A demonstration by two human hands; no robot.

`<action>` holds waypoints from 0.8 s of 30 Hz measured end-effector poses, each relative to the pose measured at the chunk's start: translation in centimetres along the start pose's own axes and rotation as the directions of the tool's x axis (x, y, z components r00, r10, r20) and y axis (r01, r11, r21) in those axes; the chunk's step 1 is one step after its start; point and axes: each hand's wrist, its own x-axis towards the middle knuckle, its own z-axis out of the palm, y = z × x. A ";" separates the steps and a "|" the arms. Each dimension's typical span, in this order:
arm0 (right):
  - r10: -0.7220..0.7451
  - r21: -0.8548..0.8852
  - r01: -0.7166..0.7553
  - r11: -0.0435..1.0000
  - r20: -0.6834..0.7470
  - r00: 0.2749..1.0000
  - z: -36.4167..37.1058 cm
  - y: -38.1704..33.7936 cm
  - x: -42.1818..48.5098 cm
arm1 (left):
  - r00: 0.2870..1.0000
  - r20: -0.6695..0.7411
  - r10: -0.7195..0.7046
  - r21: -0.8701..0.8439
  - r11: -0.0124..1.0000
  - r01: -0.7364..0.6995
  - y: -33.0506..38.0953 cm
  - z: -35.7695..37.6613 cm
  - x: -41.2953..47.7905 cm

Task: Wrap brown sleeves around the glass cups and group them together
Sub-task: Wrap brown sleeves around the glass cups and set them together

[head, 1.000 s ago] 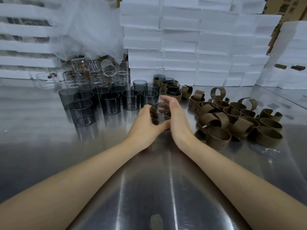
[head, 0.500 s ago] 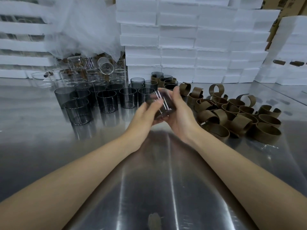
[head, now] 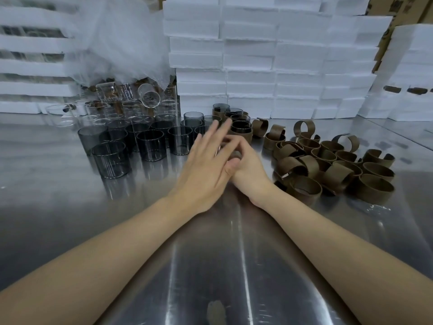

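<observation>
A bare steel table [head: 70,207] fills the lower frame, streaked with reflections. Behind it, across the upper middle and right, stacks of white foam boxes [head: 248,55] form a wall, and crumpled clear plastic film [head: 117,43] hangs at the upper left over a huddle of clear glasses [head: 131,106].

Left of centre stand smoky grey cups [head: 150,144], upright and close together. Just behind the hands, at centre, a small group of sleeved cups [head: 241,127] stands packed together. To the right lies a loose pile of brown sleeves [head: 328,165], curled into open rings.

The hands meet at centre. The right hand [head: 248,167] has its fingers curled around the held cup [head: 235,156], which is almost wholly hidden; only a dark patch shows between the fingers. The left hand [head: 203,167] lies flat across it, fingers straight and blurred, pointing toward the sleeved cups. Whether the held cup wears a sleeve cannot be told.
</observation>
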 end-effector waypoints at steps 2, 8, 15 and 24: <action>0.003 0.014 -0.004 1.000 0.016 1.000 0.3 -0.1 0.0 | 0.999 0.043 0.001 0.107 0.994 -0.006 0.3 -0.2 0.0; -0.053 -0.023 0.054 0.998 0.036 0.998 1.2 -0.3 -0.1 | 0.989 -0.113 -0.093 0.007 0.996 0.094 -0.4 -0.2 0.2; 0.052 0.204 -0.089 0.975 0.179 0.982 0.8 -0.3 -0.5 | 0.887 0.000 -0.462 -0.738 0.599 0.312 -1.1 -0.8 0.9; 0.180 0.588 -0.217 0.779 0.123 0.976 0.4 -0.2 0.1 | 0.902 0.208 -0.378 -0.771 0.504 0.389 -2.3 0.7 0.6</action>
